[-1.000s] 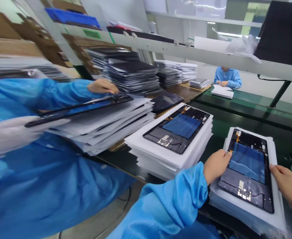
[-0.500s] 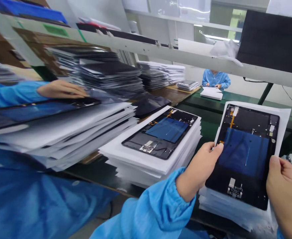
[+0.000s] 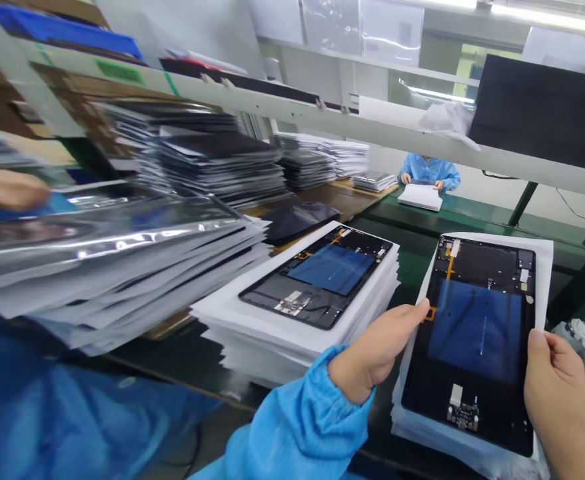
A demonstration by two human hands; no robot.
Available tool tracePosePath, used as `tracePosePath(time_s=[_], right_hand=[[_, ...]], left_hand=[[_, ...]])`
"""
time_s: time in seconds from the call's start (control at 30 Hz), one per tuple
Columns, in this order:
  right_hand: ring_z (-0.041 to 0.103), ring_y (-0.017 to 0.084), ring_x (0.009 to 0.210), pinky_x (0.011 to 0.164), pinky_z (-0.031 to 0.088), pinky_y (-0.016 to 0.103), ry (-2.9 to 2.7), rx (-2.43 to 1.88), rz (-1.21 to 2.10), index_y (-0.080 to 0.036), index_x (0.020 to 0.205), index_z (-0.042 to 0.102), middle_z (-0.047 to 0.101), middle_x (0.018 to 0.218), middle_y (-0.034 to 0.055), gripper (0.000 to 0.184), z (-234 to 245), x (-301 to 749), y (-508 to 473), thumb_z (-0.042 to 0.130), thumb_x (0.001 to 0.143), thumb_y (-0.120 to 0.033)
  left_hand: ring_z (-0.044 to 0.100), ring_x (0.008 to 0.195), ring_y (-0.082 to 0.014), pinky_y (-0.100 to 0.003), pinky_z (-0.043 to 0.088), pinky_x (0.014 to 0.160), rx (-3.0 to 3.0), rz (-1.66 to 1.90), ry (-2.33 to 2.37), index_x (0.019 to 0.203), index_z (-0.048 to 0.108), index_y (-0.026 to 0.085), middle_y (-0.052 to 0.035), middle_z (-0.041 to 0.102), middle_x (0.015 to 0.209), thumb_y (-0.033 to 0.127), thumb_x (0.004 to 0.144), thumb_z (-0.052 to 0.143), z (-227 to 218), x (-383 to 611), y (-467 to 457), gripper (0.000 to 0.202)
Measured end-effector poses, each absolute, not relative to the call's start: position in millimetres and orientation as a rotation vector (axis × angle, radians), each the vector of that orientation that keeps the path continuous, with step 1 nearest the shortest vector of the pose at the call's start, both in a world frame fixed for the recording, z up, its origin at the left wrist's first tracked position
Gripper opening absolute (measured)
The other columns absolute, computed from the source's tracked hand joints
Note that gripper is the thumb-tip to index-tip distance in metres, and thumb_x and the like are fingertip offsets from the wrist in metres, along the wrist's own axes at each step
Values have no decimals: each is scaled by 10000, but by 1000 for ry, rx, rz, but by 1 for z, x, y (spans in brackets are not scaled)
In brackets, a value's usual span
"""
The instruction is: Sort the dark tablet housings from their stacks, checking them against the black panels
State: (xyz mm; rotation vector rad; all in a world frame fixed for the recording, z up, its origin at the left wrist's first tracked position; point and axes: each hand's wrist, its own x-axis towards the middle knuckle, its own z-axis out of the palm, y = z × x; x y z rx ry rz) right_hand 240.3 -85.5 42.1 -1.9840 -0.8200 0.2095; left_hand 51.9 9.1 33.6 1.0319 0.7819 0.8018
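An opened tablet [image 3: 477, 333], with a blue battery, an orange ribbon cable and a small circuit board showing, lies over white sheets on a stack [image 3: 542, 267] at the right. My left hand [image 3: 377, 347] is at its left edge, thumb tip on the rim; the other fingers are mostly hidden. At the lower right edge, my right hand [image 3: 560, 393] grips the tablet with the thumb on top and the fingers curled. A second opened tablet [image 3: 327, 277] rests face up on the white paper-layered stack [image 3: 272, 347] to the left, apart from my hands.
A co-worker's blurred hand [image 3: 7, 190] is at far left, above a layered stack [image 3: 122, 280] with shiny film. Dark stacked panels [image 3: 217, 160] stand behind. Another person [image 3: 430, 173] sits across the green bench. A white rail [image 3: 282, 113] crosses above; a black panel [image 3: 547, 110] hangs at upper right.
The tablet in my hands has moved lower and slightly left. My left thumb has slid outward to its edge. At left, the co-worker's hand has drawn back, with shiny film now over that stack.
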Motion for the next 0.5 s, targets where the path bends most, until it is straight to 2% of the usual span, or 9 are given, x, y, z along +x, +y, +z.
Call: tracePosePath(time_s=[0.13,0.23,0.37,0.5], right_hand=[[540,214,753,664,370,327,-827,-1929,307,-224,806,572,593,807,6,348,33,247,-88,423,780,-538],[540,221,762,695,373,338,-810,-1940,338,-225,797,557,588,789,10,377,29,255,-90,421,740,-573],[537,239,786,736,365,349,-831,-1961,301,-212,766,564,589,790,34,404,28,256,-90,416,718,-585],[534,249,778,732,358,367,-799,-1990,297,-217,787,569,584,812,39,396,24,239,-92,423,731,-580]], left_hand=[[531,1028,-267,-390,388,911,775,754,507,960,600,139,-89,645,967,579,677,574,31,50,7,524],[547,985,-271,-381,403,880,786,703,467,932,612,136,-87,653,912,606,636,595,29,44,6,556],[529,981,-260,-367,377,887,1039,723,629,860,621,121,-84,646,898,534,645,630,28,44,4,465],[531,900,-224,-332,381,839,1121,919,928,814,594,123,-66,628,835,599,721,480,19,61,0,498]])
